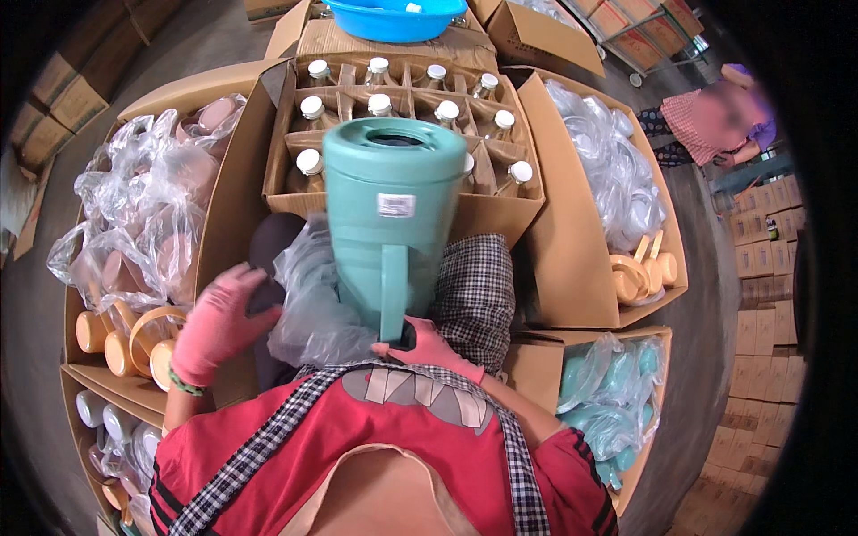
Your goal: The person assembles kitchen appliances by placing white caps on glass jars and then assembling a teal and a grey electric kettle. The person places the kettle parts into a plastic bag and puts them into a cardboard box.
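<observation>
A large teal plastic jug (384, 192) stands over my lap, its round recessed end with a dark hole facing up and its handle toward me. My right hand (432, 348), in a pink glove, grips it low beside the handle's lower end. A crumpled clear plastic bag (313, 304) lies against the jug's left side, over my lap. My left hand (225, 326), also gloved in pink, is raised to the left of the bag, apart from the jug. Its fingers are spread and hold nothing.
Ahead, a divided carton (402, 207) holds several white-capped bottles, with a blue basin (398, 25) beyond. Open cartons of bagged pink parts (147, 196), orange cups (116, 348), clear-wrapped parts (617, 179) and teal parts (612, 393) flank me. Another person (715, 121) is at far right.
</observation>
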Available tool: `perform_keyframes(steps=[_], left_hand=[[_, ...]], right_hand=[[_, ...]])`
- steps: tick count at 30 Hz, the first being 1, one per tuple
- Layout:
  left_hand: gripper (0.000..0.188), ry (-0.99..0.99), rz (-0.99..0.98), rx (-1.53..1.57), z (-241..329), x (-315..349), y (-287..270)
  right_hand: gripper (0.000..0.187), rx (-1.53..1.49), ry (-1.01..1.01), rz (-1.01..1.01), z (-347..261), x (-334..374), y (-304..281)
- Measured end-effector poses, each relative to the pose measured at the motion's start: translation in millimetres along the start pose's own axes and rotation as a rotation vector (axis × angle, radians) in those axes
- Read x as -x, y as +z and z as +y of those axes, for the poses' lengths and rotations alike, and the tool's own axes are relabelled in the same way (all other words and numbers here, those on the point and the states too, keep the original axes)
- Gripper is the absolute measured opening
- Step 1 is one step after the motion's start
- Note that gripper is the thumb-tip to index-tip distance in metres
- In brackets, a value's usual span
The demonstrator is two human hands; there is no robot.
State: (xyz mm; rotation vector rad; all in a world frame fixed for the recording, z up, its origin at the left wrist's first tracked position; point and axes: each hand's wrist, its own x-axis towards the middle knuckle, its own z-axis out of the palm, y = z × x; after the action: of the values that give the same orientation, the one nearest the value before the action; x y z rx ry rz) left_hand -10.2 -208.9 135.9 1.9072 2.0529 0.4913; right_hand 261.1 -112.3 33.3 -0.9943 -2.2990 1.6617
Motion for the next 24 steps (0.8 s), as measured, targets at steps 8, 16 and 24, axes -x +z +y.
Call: perform_keyframes(steps=[8, 16, 24], left_hand=[[0.048, -0.04, 0.349, 0.621, 11.1, -57.3, 72.6], [0.061, -0.143, -0.388, 0.69, 3.7, -47.9, 117.1], [0.049, 0.254, -0.302, 0.388, -16.0, -45.3, 136.5]], right_hand=[[0.041, -0.124, -0.216, 0.165, -24.3, -6.6, -8.2], [0.019, -0.599, -0.191, 0.168, -36.4, 52.3, -50.8], [0.014, -0.633, -0.172, 0.14, -26.5, 40.5, -43.9]])
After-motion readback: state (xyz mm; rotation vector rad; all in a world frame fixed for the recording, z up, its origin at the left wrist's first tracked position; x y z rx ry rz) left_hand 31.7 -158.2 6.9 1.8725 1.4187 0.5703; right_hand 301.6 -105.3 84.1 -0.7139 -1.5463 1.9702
